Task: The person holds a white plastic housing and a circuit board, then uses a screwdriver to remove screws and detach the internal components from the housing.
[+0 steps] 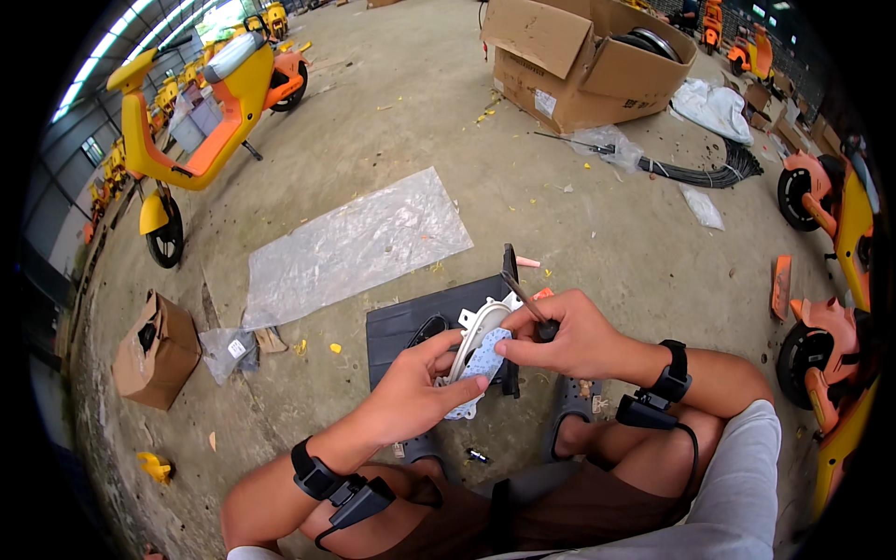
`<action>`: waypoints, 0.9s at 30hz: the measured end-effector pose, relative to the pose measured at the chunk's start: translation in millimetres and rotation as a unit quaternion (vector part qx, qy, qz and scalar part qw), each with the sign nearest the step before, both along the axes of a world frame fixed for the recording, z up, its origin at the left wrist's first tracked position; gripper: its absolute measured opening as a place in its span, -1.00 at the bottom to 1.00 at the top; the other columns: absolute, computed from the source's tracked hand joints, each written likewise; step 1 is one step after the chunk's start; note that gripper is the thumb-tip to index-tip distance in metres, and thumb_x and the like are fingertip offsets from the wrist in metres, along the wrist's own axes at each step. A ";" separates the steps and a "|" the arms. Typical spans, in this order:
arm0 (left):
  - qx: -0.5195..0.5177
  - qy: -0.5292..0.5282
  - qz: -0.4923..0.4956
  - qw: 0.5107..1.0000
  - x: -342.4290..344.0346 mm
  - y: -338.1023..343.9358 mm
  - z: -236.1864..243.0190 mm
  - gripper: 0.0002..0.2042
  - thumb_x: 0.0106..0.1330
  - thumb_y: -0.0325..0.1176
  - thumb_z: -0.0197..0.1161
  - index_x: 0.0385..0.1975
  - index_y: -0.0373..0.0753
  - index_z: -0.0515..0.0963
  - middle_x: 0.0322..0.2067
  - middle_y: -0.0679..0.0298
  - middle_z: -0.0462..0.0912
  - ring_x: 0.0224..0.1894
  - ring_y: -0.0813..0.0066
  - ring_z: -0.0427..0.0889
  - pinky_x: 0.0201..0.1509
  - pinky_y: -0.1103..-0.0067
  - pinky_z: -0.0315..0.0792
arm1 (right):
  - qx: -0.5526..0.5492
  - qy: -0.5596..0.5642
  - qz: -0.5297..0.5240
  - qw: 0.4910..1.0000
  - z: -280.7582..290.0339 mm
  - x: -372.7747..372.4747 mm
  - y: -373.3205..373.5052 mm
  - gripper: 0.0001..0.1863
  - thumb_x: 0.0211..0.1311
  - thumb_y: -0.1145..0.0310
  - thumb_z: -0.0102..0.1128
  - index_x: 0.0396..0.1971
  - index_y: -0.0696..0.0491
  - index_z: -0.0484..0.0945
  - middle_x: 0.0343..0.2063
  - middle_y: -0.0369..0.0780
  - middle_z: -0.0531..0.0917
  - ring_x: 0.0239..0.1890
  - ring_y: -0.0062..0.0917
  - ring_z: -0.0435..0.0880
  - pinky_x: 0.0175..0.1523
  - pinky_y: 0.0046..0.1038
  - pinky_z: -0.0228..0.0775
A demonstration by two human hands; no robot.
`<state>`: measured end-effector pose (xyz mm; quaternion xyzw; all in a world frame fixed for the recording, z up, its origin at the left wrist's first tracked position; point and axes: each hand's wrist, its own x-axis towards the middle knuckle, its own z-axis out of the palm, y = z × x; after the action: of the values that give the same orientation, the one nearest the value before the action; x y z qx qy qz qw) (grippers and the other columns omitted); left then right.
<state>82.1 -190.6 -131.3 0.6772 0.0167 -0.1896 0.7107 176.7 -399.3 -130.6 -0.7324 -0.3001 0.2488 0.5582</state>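
My left hand (406, 392) is closed around a white curved plastic housing (479, 327), thumb on its near side. Against the housing lies a pale blue, speckled plate (482, 362), which looks like a circuit board. My right hand (581, 338) grips a screwdriver (529, 299) near its dark handle, the shaft slanting up and to the left. The right thumb and fingers also pinch the edge of the plate and housing. Below both hands a dark grey panel (397, 325) rests on the floor, partly hidden by the hands and the housing.
Clear plastic sheeting (364, 243) lies ahead on the concrete. A small carton (157, 359) stands left, a large open carton (579, 89) far right, with a black cable bundle (705, 175) near it. A yellow scooter (201, 140) stands far left; more scooter parts (821, 359) line the right.
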 end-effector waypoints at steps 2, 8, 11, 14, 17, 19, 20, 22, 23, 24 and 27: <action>0.002 0.001 0.003 1.000 0.3 -0.4 0.2 -0.58 0.27 -0.51 0.26 0.12 -0.32 0.35 -0.19 0.27 0.65 -0.21 0.71 0.53 -0.20 0.68 0.43 | -0.006 -0.019 -0.004 1.000 0.8 -0.8 0.5 -0.77 0.12 0.33 0.37 -0.30 0.16 0.68 -0.64 -0.41 0.56 -0.56 -0.82 0.41 -0.44 -0.66 0.23; -0.044 0.041 0.040 0.997 1.6 0.0 8.6 -0.59 0.26 -0.52 0.26 0.11 -0.33 0.36 -0.17 0.21 0.65 -0.16 0.59 0.60 -0.12 0.62 0.49 | 0.058 -0.001 -0.082 0.995 -2.4 -2.7 1.2 -0.78 0.19 0.29 0.31 -0.33 0.16 0.64 -0.59 -0.38 0.58 -0.59 -0.81 0.45 -0.48 -0.66 0.27; -0.086 0.080 0.054 0.992 1.6 4.5 15.2 -0.57 0.26 -0.56 0.23 0.13 -0.32 0.33 -0.09 0.17 0.62 -0.06 0.44 0.62 0.00 0.52 0.52 | 0.160 0.089 -0.172 0.968 -7.9 1.6 1.7 -0.78 0.31 0.26 0.17 -0.36 0.13 0.58 -0.56 -0.33 0.59 -0.67 -0.79 0.42 -0.57 -0.67 0.25; -0.151 0.090 0.065 0.982 2.1 6.9 19.8 -0.53 0.27 -0.54 0.21 0.18 -0.31 0.28 -0.03 0.10 0.58 0.00 0.30 0.61 0.07 0.41 0.51 | 0.193 0.120 -0.182 0.957 -12.9 11.5 1.4 -0.73 0.40 0.27 0.00 -0.29 0.18 0.56 -0.50 -0.29 0.59 -0.72 -0.75 0.38 -0.60 -0.66 0.25; -0.194 0.099 0.062 0.974 2.4 6.7 22.5 -0.49 0.30 -0.44 0.21 0.23 -0.31 0.22 0.07 0.02 0.50 0.07 0.16 0.56 0.12 0.27 0.50 | 0.144 0.265 -0.036 0.953 -17.6 10.8 2.3 -0.65 0.41 0.24 -0.03 -0.04 0.20 0.55 -0.24 -0.24 0.67 -0.76 -0.74 0.37 -0.61 -0.67 0.27; -0.210 0.065 0.049 0.974 1.8 4.6 22.3 -0.45 0.31 -0.31 0.22 0.25 -0.30 0.21 0.11 -0.01 0.44 0.07 0.12 0.55 0.09 0.21 0.52 | 0.103 0.290 0.021 0.951 -18.7 9.6 3.6 -0.62 0.41 0.23 -0.01 0.03 0.19 0.52 -0.14 -0.22 0.66 -0.77 -0.76 0.35 -0.64 -0.66 0.26; -0.223 0.063 0.049 0.971 1.3 3.7 21.8 -0.45 0.31 -0.29 0.21 0.25 -0.30 0.21 0.12 -0.02 0.43 0.06 0.12 0.56 0.09 0.21 0.52 | 0.116 0.290 0.038 0.949 -18.5 9.6 2.9 -0.62 0.40 0.23 0.01 0.04 0.19 0.52 -0.18 -0.23 0.67 -0.77 -0.76 0.35 -0.64 -0.66 0.25; -0.244 0.054 0.048 0.967 0.6 3.2 20.0 -0.44 0.32 -0.23 0.20 0.25 -0.29 0.20 0.15 -0.04 0.40 0.04 0.11 0.56 0.08 0.21 0.53 | 0.109 0.283 0.059 0.951 -17.1 10.7 1.7 -0.61 0.37 0.24 0.06 0.05 0.19 0.51 -0.25 -0.25 0.68 -0.77 -0.77 0.35 -0.63 -0.66 0.25; -0.246 0.035 0.054 0.967 -0.1 2.8 18.2 -0.46 0.34 -0.22 0.16 0.24 -0.28 0.20 0.09 -0.08 0.45 -0.01 0.09 0.59 0.04 0.22 0.54 | 0.105 0.271 0.073 0.954 -16.0 11.8 0.7 -0.60 0.36 0.24 0.08 0.06 0.19 0.50 -0.28 -0.26 0.68 -0.76 -0.77 0.36 -0.63 -0.66 0.25; -0.242 0.043 0.063 0.967 0.4 4.5 17.2 -0.47 0.36 -0.18 0.14 0.24 -0.27 0.19 0.04 -0.10 0.49 -0.05 0.07 0.60 0.00 0.24 0.55 | 0.096 0.261 0.078 0.957 -15.2 11.4 0.5 -0.60 0.35 0.25 0.10 0.07 0.19 0.50 -0.31 -0.27 0.69 -0.76 -0.77 0.36 -0.63 -0.65 0.25; -0.295 0.065 0.033 0.953 2.1 11.3 14.0 -0.48 0.39 -0.18 0.08 0.26 -0.26 0.16 0.02 -0.07 0.49 0.00 0.02 0.57 -0.01 0.21 0.56 | 0.115 0.223 0.109 0.962 -14.1 5.9 1.0 -0.58 0.33 0.26 0.13 0.11 0.16 0.48 -0.41 -0.30 0.66 -0.75 -0.77 0.38 -0.62 -0.65 0.26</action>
<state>84.2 -179.3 -117.4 0.4223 0.0281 -0.2061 0.8823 182.6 -398.4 -144.6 -0.5524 -0.2725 0.4288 0.6609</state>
